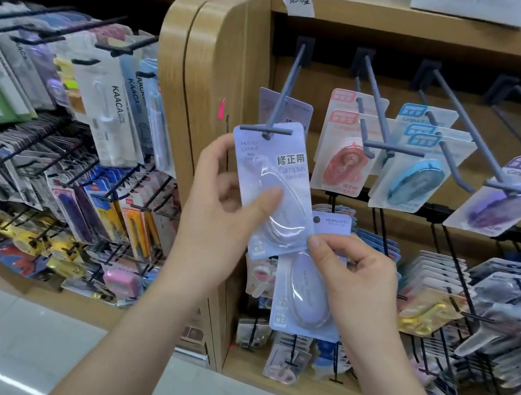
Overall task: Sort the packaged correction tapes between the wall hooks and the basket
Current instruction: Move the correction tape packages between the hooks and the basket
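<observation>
Correction tape pack 1 [273,178], a glossy lavender card with a clear oval blister, sat at the tip of the leftmost grey wire hook [282,96], gripped by the left hand [223,222]. Pack 2 [304,295], same shape, was just below and partly overlapped by it, pinched by the right hand [352,283].

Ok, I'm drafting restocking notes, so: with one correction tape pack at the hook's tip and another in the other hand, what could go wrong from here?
1. The upper correction tape pack sits only at the very tip of the grey hook; if the left hand eases off, it may slide off.
2. The right hand pinches the lower pack just by its edge, so it could slip and drop.
</observation>
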### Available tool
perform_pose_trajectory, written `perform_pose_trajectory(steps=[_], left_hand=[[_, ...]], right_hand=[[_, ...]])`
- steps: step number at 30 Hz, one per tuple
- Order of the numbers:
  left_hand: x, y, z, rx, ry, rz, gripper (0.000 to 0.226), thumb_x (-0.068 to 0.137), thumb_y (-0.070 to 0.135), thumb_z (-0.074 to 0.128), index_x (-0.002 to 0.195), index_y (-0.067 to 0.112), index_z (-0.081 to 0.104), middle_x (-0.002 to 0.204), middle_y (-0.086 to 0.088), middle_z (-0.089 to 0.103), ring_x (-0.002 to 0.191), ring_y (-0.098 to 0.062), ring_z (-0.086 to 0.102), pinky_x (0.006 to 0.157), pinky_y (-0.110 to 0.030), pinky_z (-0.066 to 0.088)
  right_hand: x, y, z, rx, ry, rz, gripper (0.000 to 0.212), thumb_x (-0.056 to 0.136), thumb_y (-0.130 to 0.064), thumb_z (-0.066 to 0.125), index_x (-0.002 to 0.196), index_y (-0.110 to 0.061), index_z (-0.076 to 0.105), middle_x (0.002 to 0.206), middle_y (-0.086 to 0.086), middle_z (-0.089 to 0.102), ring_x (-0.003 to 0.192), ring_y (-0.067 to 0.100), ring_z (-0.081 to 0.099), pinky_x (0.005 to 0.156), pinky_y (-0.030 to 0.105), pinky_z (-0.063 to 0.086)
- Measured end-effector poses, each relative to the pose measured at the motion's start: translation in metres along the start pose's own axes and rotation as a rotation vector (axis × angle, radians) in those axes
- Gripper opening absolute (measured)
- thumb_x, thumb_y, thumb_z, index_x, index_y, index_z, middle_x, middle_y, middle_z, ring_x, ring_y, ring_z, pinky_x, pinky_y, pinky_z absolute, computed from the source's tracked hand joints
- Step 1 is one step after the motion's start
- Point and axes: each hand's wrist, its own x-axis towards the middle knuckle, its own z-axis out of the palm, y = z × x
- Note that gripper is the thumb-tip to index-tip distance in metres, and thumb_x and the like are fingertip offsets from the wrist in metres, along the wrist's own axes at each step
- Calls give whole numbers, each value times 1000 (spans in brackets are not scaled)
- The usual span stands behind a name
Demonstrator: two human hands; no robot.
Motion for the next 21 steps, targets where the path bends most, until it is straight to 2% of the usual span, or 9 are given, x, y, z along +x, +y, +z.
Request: perform_pose_trajectory(steps=[2, 4, 7, 9, 11, 12, 14, 17, 21], left_hand=[[-17, -6, 0, 12, -6, -1, 78, 84, 11, 76, 141, 44, 35, 98, 7, 74, 88, -9, 73, 75, -28, 60], [-20, -11, 1, -11, 27, 1, 86, 82, 6, 77, 143, 48, 33, 93, 1, 75, 83, -13, 74, 72, -28, 60], [-11, -15, 3, 28, 72, 38, 82, 85, 7, 74, 141, 52, 33, 85, -2, 74, 79, -12, 73, 69, -20, 56], [-2, -18, 3, 91, 82, 56, 72, 88, 12, 73, 131, 57, 39, 86, -4, 73, 81, -19, 71, 71, -26, 57], [8, -22, 3, 176, 80, 52, 63, 90, 16, 71, 124, 60, 42, 95, -10, 71, 87, -28, 67, 78, -34, 56], [12, -24, 4, 210, 77, 46, 61, 91, 18, 70, 124, 61, 42, 99, -6, 72, 89, -25, 66, 83, -36, 56], [20, -25, 6, 254, 73, 32, 61, 92, 20, 69, 132, 57, 42, 111, 6, 71, 97, -9, 67, 91, -34, 55], [28, -27, 5, 332, 72, 35, 59, 93, 25, 67, 141, 50, 43, 113, 16, 69, 101, -1, 64, 91, -35, 55], [16, -23, -4, 474, 80, 85, 41, 96, 30, 61, 135, 41, 53, 100, 27, 63, 98, 4, 62, 89, -27, 53]], right_hand=[[-1, 1, 1, -24, -4, 3, 14, 88, -17, 72, 78, -26, 76, 85, -12, 74, 83, 3, 67, 72, 14, 51], [-2, 3, 3, -54, 7, 8, 15, 88, -17, 73, 79, -28, 76, 85, -13, 74, 84, 2, 67, 73, 14, 51], [-1, 3, 1, -38, 74, 12, 17, 89, -16, 72, 81, -31, 75, 87, -16, 74, 85, -2, 66, 72, 9, 47], [1, 1, -5, -12, 125, 7, 22, 90, -13, 70, 83, -33, 75, 87, -20, 73, 78, -2, 65, 70, 8, 45], [2, -2, -11, 8, 169, -7, 29, 92, -7, 65, 89, -35, 73, 81, -25, 70, 62, 3, 54, 64, 12, 44], [2, -4, -14, 19, 184, -26, 33, 93, -3, 62, 94, -34, 71, 83, -25, 69, 62, 3, 51, 65, 16, 46], [2, -9, -17, 70, 171, -80, 41, 93, 4, 59, 108, -33, 64, 96, -16, 73, 79, 4, 62, 77, 27, 54], [-1, -16, -18, 202, 64, -83, 52, 92, 7, 60, 121, -35, 51, 96, -5, 77, 85, 10, 72, 72, 26, 59], [-2, -21, -15, 243, -41, -6, 35, 89, 5, 64, 107, -24, 62, 90, -3, 78, 83, 13, 75, 66, 26, 59]])
